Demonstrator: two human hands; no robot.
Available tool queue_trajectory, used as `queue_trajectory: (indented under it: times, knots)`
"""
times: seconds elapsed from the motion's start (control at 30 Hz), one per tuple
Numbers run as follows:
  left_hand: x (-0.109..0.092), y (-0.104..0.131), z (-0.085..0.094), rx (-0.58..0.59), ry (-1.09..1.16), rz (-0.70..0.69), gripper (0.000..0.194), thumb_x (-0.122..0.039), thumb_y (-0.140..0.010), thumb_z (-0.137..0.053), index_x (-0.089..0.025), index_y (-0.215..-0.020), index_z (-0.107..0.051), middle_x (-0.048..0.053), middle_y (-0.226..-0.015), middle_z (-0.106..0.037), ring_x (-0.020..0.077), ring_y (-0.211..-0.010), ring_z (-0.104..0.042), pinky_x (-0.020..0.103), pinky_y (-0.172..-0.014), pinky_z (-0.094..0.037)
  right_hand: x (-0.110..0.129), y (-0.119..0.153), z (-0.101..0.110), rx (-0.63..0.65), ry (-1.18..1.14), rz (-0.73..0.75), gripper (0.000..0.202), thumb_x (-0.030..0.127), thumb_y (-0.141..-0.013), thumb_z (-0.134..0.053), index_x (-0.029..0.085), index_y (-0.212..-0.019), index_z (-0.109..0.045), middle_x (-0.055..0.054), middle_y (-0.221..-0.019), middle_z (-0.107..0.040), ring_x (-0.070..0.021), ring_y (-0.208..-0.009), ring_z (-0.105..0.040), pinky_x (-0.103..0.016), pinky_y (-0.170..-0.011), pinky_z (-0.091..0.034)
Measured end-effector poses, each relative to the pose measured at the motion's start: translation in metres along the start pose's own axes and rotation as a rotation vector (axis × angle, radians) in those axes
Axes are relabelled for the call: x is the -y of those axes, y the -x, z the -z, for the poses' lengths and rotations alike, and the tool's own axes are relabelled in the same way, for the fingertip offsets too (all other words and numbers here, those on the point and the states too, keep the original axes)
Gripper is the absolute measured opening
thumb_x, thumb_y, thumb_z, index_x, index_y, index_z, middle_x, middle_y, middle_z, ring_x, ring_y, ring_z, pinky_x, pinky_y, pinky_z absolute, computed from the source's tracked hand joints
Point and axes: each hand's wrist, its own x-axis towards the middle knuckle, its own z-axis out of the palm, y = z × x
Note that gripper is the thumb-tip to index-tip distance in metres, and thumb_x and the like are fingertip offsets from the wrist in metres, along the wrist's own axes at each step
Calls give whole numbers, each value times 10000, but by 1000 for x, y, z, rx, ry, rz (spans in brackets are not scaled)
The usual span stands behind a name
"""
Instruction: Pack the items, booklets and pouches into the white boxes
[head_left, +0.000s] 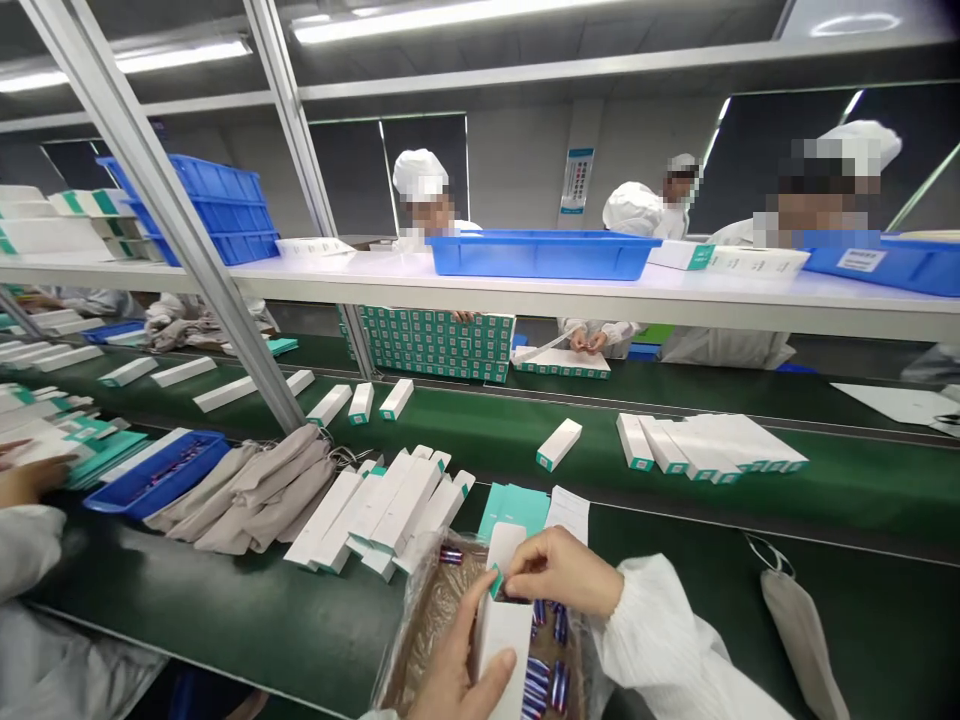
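Note:
My left hand [459,665] is wrapped round a narrow white carton [504,640] with green end flaps, its top end open toward the far side. At that open end, the fingers of my right hand [559,572] are pinched together by the raised flap [506,545]; what lies between them, if anything, is hidden. Under the carton stands a plastic-lined cardboard box [416,640], holding several blue-and-red batteries [559,685]. Just beyond lie green leaflets [517,508] and a white printed sheet [570,512].
White cartons [401,500] are piled left of the box, beside grey cloth pouches [259,490] and a blue tray [161,475]. More cartons [697,445] sit on the green conveyor [480,430]. A single pouch [802,640] lies right. Overhead runs a shelf [375,288]; a co-worker's hand [30,475] is at left.

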Motion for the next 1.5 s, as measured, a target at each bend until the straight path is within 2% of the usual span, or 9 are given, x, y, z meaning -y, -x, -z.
queue_trajectory:
  times: [0.13, 0.3, 0.43, 0.6, 0.73, 0.87, 1.03, 1.27, 1.5]
  knots:
    - [-4, -6, 6, 52, 17, 16, 475, -483, -853, -466, -254, -1266, -418, 81, -1151, -636, 238, -905, -649, 334, -813, -532, -21, 10, -27, -407, -621, 3, 296, 479, -703, -697, 222, -850, -687, 4, -783, -683, -151, -742, -599, -259, -693, -439]
    - [-7, -11, 7, 86, -8, 27, 441, -518, -813, -498, -247, -1159, -455, 58, -951, -668, 227, -766, -635, 312, -708, -522, -34, 12, -71, -142, -1100, -263, 495, 636, -702, -576, 212, -928, -693, -77, -967, -707, -265, -979, -614, -327, -723, -483]
    - [-6, -13, 7, 109, 24, 63, 436, -517, -811, -491, -254, -1154, -433, 60, -967, -669, 238, -777, -639, 313, -694, -520, -28, 12, -78, -320, -1087, -181, 373, 458, -658, -704, 272, -980, -673, -9, -959, -720, -222, -971, -623, -282, -747, -473]
    - [-4, -14, 5, 139, 8, 90, 468, -539, -791, -513, -266, -1163, -434, 68, -1058, -654, 256, -876, -636, 339, -788, -523, -20, 14, -79, -217, -1226, -143, 402, 518, -652, -690, 208, -908, -704, -74, -928, -726, -286, -935, -641, -383, -792, -495]
    - [-1, -8, -1, 75, 166, 155, 597, -569, -756, -554, -250, -1213, -339, 121, -1233, -585, 290, -1083, -589, 362, -879, -508, -18, 21, -71, -335, -809, 20, 334, 471, -688, -715, 242, -931, -727, -55, -964, -730, -284, -994, -632, -427, -930, -448]
    - [-7, -4, -6, 42, 344, 174, 672, -552, -753, -586, -219, -1239, -262, 155, -1205, -596, 287, -1040, -617, 389, -844, -511, -20, 31, -51, -258, -235, 132, 332, 493, -745, -667, 238, -944, -746, -76, -1110, -694, -288, -1154, -550, -447, -1045, -359]
    - [-27, -8, -3, 108, 272, 93, 521, -460, -752, -625, -195, -1154, -426, 132, -1176, -605, 287, -1068, -587, 390, -871, -474, -22, 29, -43, -203, -341, 42, 393, 443, -660, -760, 214, -975, -707, -87, -1076, -701, -276, -1053, -617, -422, -952, -455]
    - [-29, -7, -3, 97, 314, 119, 568, -417, -732, -664, -186, -1191, -422, 114, -1164, -602, 255, -1009, -594, 371, -860, -445, -12, 27, -50, -261, -590, -86, 338, 470, -629, -773, 213, -758, -596, -72, -1044, -707, -257, -964, -652, -388, -832, -510]
    - [-20, -7, 0, 124, 433, 146, 552, -525, -722, -661, -174, -1102, -471, 84, -1058, -612, 227, -956, -582, 333, -805, -443, -27, 36, -46, -236, -131, 30, 316, 497, -812, -580, 264, -959, -735, -63, -1150, -679, -260, -1172, -548, -435, -1067, -355]
